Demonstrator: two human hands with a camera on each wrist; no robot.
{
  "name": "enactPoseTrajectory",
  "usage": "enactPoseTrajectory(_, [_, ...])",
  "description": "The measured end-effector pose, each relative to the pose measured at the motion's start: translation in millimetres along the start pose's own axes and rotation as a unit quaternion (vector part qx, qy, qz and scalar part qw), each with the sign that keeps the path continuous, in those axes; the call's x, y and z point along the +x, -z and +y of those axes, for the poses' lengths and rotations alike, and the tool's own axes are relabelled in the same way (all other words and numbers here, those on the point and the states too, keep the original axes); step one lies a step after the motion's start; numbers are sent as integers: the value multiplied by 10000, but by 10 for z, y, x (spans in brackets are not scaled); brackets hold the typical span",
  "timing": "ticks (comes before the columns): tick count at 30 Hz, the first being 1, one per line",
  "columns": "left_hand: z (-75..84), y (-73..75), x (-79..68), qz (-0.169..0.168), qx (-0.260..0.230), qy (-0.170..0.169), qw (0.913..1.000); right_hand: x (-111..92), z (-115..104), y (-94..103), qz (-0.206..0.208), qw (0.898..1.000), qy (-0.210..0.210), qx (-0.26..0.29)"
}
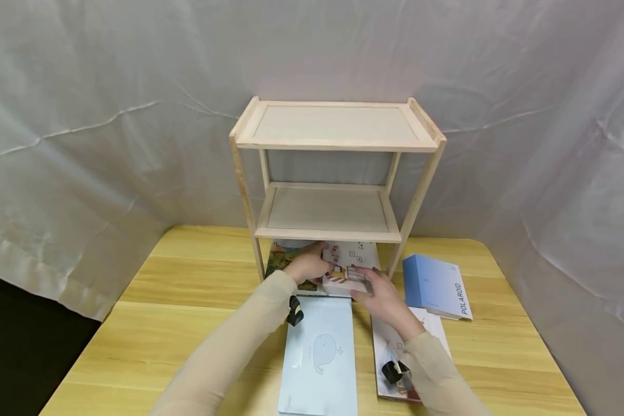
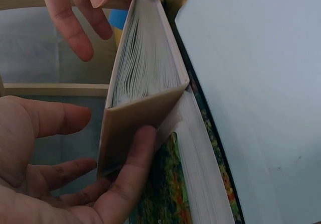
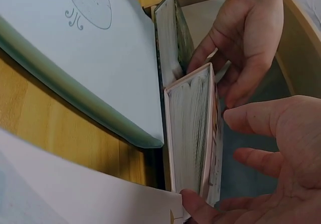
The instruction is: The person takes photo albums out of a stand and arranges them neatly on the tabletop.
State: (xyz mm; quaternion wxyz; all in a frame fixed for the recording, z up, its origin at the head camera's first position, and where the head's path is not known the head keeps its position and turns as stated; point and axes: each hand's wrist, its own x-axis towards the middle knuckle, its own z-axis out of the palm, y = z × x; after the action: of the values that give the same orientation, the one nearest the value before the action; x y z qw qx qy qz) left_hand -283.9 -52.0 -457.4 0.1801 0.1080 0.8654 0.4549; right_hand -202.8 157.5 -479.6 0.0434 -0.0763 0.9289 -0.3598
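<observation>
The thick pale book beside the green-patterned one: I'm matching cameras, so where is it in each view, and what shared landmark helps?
Head: thick pale book, just right of centre, below the lower shelf.
Left wrist: thick pale book, upper left of centre, page edges showing.
Right wrist: thick pale book, lower right of centre.
Landmark: green-patterned book, to its left in head, below it in left wrist, above it in right wrist.

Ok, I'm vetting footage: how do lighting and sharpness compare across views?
Head: bright, with POLAROID readable on the blue book; left wrist: dimmer, but page edges of the handled book look distinct; right wrist: also dim, with dark shadow beside the whale book.
</observation>
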Motion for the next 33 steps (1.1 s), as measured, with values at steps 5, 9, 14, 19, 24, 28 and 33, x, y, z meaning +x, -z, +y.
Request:
enactPoseTrajectory(5, [1, -28, 53, 0, 63, -68, 10000, 42, 24, -17, -35, 10000, -1, 47])
enactPoseTrajectory(9, [-4, -42, 90, 36, 26, -99, 9999, 67, 27, -28, 27, 10000, 70, 44])
enactPoseTrajectory(14, [12, -51, 109, 50, 73, -125, 9999, 87, 21, -27, 69, 10000, -2, -3])
enactPoseTrajectory(19, [38, -44, 98, -5, 53, -125, 9999, 105, 13, -29, 41, 10000, -71, -25])
enactPoseTrajectory(24, [43, -35, 82, -48, -224, -61, 9997, 113, 15, -43, 56, 9999, -82, 22])
enactPoseTrajectory(28, [45, -25, 60, -142, -672, 105, 9976, 113, 26, -64, 104, 9999, -63, 16])
enactPoseTrajectory(33, [50, -11, 50, -261, -1063, 340, 9934, 105, 28, -90, 164, 9998, -71, 35])
